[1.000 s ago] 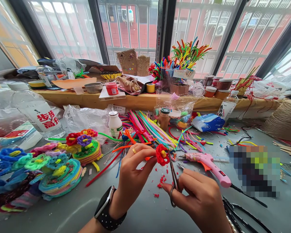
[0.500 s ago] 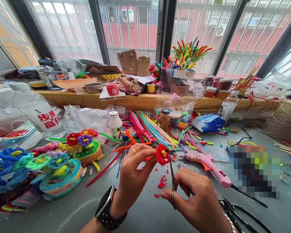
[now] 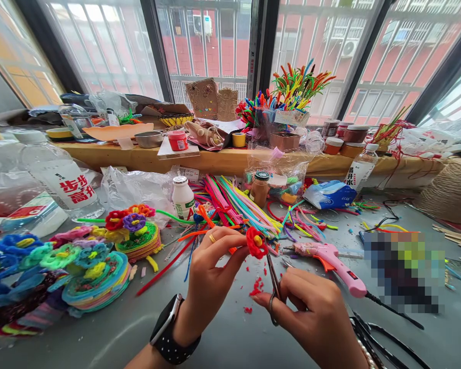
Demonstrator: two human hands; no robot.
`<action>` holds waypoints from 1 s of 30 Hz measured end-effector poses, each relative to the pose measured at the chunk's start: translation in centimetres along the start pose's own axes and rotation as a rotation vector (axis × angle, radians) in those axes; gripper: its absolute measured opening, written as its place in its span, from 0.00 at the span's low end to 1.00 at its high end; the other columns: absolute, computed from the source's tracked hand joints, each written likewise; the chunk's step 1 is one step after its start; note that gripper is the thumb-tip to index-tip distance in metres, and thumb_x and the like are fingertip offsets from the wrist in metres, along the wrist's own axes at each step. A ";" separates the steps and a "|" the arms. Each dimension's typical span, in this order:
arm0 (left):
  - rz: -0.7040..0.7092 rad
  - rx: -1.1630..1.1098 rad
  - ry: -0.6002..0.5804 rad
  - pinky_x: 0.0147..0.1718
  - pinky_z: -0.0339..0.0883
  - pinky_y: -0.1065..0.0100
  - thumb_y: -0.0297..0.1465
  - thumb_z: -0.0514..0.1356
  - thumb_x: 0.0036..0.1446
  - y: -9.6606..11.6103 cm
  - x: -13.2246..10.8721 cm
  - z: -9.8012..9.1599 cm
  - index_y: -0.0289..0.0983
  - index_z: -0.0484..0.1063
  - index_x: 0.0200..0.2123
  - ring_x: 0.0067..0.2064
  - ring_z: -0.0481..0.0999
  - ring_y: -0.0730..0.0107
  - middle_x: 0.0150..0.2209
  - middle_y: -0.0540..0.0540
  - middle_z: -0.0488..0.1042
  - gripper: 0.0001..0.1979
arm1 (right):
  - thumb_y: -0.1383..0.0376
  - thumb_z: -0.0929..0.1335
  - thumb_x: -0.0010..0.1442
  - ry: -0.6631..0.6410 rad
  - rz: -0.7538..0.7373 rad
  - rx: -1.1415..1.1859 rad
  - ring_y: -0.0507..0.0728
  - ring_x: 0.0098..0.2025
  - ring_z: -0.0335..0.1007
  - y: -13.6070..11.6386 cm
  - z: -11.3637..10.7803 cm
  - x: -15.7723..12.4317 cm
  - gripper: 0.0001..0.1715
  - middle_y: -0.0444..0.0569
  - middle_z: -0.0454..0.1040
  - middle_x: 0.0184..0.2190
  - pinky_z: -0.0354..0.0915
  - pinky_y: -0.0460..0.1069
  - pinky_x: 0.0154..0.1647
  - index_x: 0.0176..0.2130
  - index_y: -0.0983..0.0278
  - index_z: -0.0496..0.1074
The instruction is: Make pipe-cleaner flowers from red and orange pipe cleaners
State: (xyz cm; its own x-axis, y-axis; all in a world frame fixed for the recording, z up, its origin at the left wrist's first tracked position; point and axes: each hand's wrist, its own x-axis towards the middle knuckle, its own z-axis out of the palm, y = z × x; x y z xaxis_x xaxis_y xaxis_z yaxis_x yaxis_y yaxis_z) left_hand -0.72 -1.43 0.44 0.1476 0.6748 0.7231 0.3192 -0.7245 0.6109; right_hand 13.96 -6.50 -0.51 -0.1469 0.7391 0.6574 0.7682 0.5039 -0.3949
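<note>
Between the fingertips of my left hand (image 3: 217, 256) is a small red pipe-cleaner flower (image 3: 256, 242) with a yellow centre. My right hand (image 3: 311, 307) has its thumb and fingers in the handles of small metal scissors (image 3: 273, 287). The blades point up, with their tips at the lower right edge of the flower; whether they touch it I cannot tell. Red fuzz clippings (image 3: 257, 286) lie on the table below. To the right of the scissors rests a pink hot glue gun (image 3: 338, 264), its nozzle pointing left.
Finished pipe-cleaner flowers (image 3: 96, 256) on coiled bases crowd the left side. A bundle of pipe cleaners (image 3: 246, 205) lies behind my hands, near a white bottle (image 3: 183, 197) and a brown jar (image 3: 259, 188). Black-handled scissors (image 3: 380, 338) lie at lower right; twine (image 3: 451, 187) stands far right.
The flower has turned slightly in my left fingers. The scissors have tilted left at the top, and their tips have dropped from beside the flower to its lower edge.
</note>
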 end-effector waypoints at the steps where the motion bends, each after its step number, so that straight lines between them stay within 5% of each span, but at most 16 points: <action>1: -0.004 -0.002 -0.001 0.30 0.61 0.70 0.24 0.57 0.48 0.0 0.0 0.0 0.36 0.70 0.27 0.30 0.68 0.71 0.27 0.48 0.70 0.04 | 0.60 0.67 0.49 -0.006 -0.003 0.000 0.46 0.14 0.51 0.0 0.0 0.0 0.22 0.39 0.56 0.10 0.48 0.43 0.15 0.12 0.64 0.56; 13: -0.039 -0.015 -0.012 0.29 0.60 0.72 0.23 0.56 0.49 0.0 0.0 0.1 0.35 0.70 0.27 0.30 0.67 0.72 0.27 0.48 0.69 0.04 | 0.63 0.65 0.51 0.037 0.012 0.051 0.46 0.14 0.51 0.2 0.0 -0.1 0.20 0.39 0.57 0.11 0.48 0.42 0.15 0.13 0.64 0.57; 22: -0.040 -0.002 -0.007 0.29 0.60 0.72 0.23 0.56 0.49 0.1 -0.1 0.1 0.35 0.69 0.27 0.30 0.67 0.73 0.27 0.49 0.68 0.04 | 0.48 0.62 0.49 -0.133 0.107 0.096 0.47 0.15 0.50 -0.2 0.0 -0.2 0.25 0.40 0.56 0.12 0.47 0.43 0.15 0.16 0.65 0.60; 30: -0.012 0.011 -0.022 0.31 0.60 0.72 0.22 0.56 0.48 0.0 -0.1 0.2 0.35 0.70 0.28 0.31 0.67 0.73 0.28 0.49 0.69 0.05 | 0.49 0.62 0.49 -0.135 0.097 0.088 0.47 0.15 0.49 -0.2 -0.2 -0.4 0.25 0.40 0.55 0.12 0.46 0.43 0.15 0.16 0.65 0.58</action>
State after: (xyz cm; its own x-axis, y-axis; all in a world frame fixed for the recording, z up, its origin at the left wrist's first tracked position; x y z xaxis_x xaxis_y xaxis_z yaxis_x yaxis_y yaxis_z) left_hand -0.57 -1.42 0.31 0.1641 0.6863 0.7085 0.3310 -0.7149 0.6159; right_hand 13.97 -7.01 -0.56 -0.1616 0.8365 0.5236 0.7265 0.4600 -0.5105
